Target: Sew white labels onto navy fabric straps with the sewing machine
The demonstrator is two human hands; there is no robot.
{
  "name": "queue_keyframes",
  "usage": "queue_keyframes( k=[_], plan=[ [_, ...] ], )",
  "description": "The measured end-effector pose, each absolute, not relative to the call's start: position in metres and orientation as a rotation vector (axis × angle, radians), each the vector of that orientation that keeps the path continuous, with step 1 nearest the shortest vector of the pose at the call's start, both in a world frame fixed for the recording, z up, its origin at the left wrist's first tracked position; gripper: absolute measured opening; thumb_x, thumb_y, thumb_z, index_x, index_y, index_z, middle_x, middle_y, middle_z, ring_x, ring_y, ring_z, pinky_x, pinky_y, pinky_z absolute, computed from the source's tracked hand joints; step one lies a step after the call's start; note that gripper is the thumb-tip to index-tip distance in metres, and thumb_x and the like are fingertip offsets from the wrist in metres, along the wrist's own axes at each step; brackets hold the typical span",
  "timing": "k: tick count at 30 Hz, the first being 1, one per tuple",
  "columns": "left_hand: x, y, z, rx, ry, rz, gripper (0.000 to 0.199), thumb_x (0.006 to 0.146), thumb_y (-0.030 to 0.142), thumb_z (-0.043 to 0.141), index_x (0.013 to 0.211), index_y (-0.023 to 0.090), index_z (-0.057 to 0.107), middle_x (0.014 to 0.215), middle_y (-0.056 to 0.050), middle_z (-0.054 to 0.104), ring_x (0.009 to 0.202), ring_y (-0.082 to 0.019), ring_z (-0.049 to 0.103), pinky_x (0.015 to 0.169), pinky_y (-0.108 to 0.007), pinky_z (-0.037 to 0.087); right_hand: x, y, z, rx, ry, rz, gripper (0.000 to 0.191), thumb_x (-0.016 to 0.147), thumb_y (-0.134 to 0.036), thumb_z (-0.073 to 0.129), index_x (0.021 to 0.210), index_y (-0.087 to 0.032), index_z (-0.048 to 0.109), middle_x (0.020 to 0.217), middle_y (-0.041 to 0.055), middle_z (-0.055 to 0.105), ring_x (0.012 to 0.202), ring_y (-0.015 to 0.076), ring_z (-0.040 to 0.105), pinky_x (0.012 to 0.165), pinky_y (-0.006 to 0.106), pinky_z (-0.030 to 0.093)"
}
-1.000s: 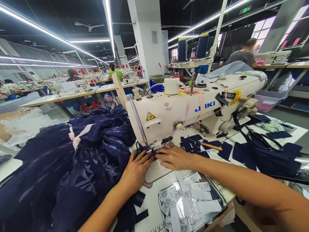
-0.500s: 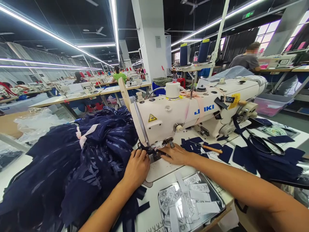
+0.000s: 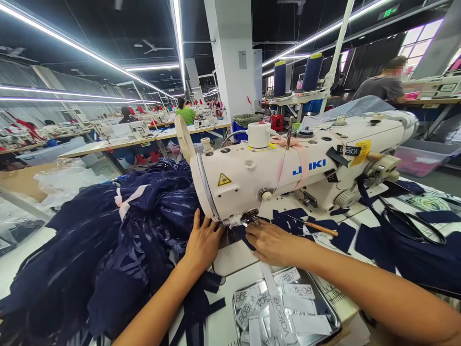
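A white sewing machine (image 3: 270, 166) stands before me, its needle area low at its left end. My left hand (image 3: 203, 242) lies flat left of the needle area, fingers stretched and apart, beside a heap of sheer navy garments (image 3: 118, 250). On the other side, my right hand (image 3: 275, 242) is closed, its bent fingers at the edge of a navy fabric piece (image 3: 236, 234) under the machine head. Its fingertips are partly hidden. Below that hand sits a metal tray (image 3: 336, 319) of white printed labels (image 3: 300, 290).
Right of the needle lie navy fabric scraps (image 3: 345, 238), a wooden-handled awl (image 3: 322, 228) and black scissors (image 3: 414, 223). Navy strips (image 3: 212, 307) hang at the front. Thread cones (image 3: 280, 79) stand behind the machine. A co-worker (image 3: 382, 86) sits at back right.
My right hand has drawn back slightly toward me, and its fingers have bent in. My left hand's fingers have spread and straightened. The camera view has shifted slightly.
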State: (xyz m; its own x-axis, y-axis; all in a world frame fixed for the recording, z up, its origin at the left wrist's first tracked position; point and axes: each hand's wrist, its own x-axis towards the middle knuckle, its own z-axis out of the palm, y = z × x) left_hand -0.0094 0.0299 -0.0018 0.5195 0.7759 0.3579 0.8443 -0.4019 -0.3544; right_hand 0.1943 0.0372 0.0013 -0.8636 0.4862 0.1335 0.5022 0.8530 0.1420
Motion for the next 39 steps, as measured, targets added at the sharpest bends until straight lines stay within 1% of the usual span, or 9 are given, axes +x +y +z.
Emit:
queue_keyframes(
  k=[3, 6, 11, 16, 21, 29, 36, 39],
  plan=[
    [-0.009, 0.029, -0.002, -2.269, -1.317, -0.192, 0.032, 0.072, 0.008, 0.044, 0.096, 0.018, 0.062, 0.091, -0.011, 0.064, 0.103, -0.031, 0.048, 0.095, -0.059, 0.023, 0.194, 0.043, -0.004, -0.721, -2.929, -0.347, 0.019, 0.074, -0.003, 0.046, 0.085, -0.008, 0.06, 0.089, 0.0118, 0.059, 0.082, 0.0192, 0.054, 0.08, 0.033, 0.041],
    [-0.01, 0.028, -0.002, -2.277, -1.319, -0.197, 0.032, 0.073, 0.009, 0.044, 0.097, 0.019, 0.061, 0.091, -0.01, 0.064, 0.103, -0.031, 0.048, 0.094, -0.058, 0.024, 0.193, 0.046, -0.007, -0.719, -2.931, -0.364, 0.02, 0.074, 0.0, 0.044, 0.082, -0.008, 0.06, 0.087, 0.0117, 0.058, 0.078, 0.0187, 0.055, 0.073, 0.031, 0.043],
    [-0.012, 0.029, -0.003, -2.301, -1.328, -0.22, 0.033, 0.073, 0.007, 0.044, 0.098, 0.02, 0.061, 0.093, -0.01, 0.064, 0.101, -0.03, 0.049, 0.093, -0.057, 0.026, 0.19, 0.041, -0.006, -0.672, -2.945, -0.348, 0.018, 0.072, 0.0, 0.046, 0.081, -0.008, 0.059, 0.083, 0.0121, 0.057, 0.077, 0.0191, 0.054, 0.074, 0.032, 0.043],
    [-0.011, 0.029, -0.002, -2.306, -1.337, -0.239, 0.034, 0.072, 0.007, 0.045, 0.099, 0.02, 0.061, 0.096, -0.01, 0.064, 0.101, -0.03, 0.049, 0.092, -0.057, 0.028, 0.186, 0.039, -0.01, -0.67, -2.955, -0.351, 0.019, 0.07, -0.001, 0.047, 0.083, -0.007, 0.058, 0.086, 0.0136, 0.055, 0.079, 0.0202, 0.052, 0.075, 0.034, 0.042],
    [-0.011, 0.029, -0.002, -2.3, -1.341, -0.205, 0.034, 0.073, 0.007, 0.044, 0.099, 0.02, 0.061, 0.095, -0.009, 0.064, 0.102, -0.031, 0.049, 0.092, -0.057, 0.029, 0.184, 0.038, -0.012, -0.676, -2.949, -0.383, 0.02, 0.068, -0.001, 0.046, 0.083, -0.008, 0.058, 0.085, 0.0125, 0.055, 0.08, 0.0203, 0.052, 0.074, 0.033, 0.042],
    [-0.012, 0.029, -0.004, -2.281, -1.325, -0.213, 0.03, 0.072, 0.008, 0.045, 0.092, 0.021, 0.063, 0.091, -0.009, 0.064, 0.103, -0.03, 0.048, 0.092, -0.057, 0.028, 0.184, 0.037, -0.012, -0.675, -2.929, -0.375, 0.021, 0.07, 0.001, 0.045, 0.082, -0.008, 0.058, 0.085, 0.0119, 0.054, 0.081, 0.0202, 0.051, 0.074, 0.033, 0.043],
    [-0.012, 0.032, -0.005, -2.306, -1.338, -0.237, 0.034, 0.071, 0.007, 0.043, 0.095, 0.022, 0.063, 0.091, -0.009, 0.064, 0.105, -0.03, 0.047, 0.094, -0.058, 0.025, 0.182, 0.036, -0.013, -0.691, -2.928, -0.392, 0.02, 0.072, 0.0, 0.044, 0.084, -0.008, 0.058, 0.086, 0.0123, 0.054, 0.081, 0.0204, 0.051, 0.074, 0.033, 0.043],
    [-0.011, 0.032, -0.004, -2.315, -1.361, -0.231, 0.034, 0.07, 0.006, 0.043, 0.092, 0.022, 0.063, 0.089, -0.009, 0.064, 0.104, -0.03, 0.048, 0.093, -0.058, 0.025, 0.181, 0.035, -0.014, -0.688, -2.925, -0.402, 0.02, 0.072, -0.001, 0.044, 0.084, -0.008, 0.058, 0.086, 0.0121, 0.054, 0.081, 0.0202, 0.051, 0.074, 0.032, 0.043]
  ],
)
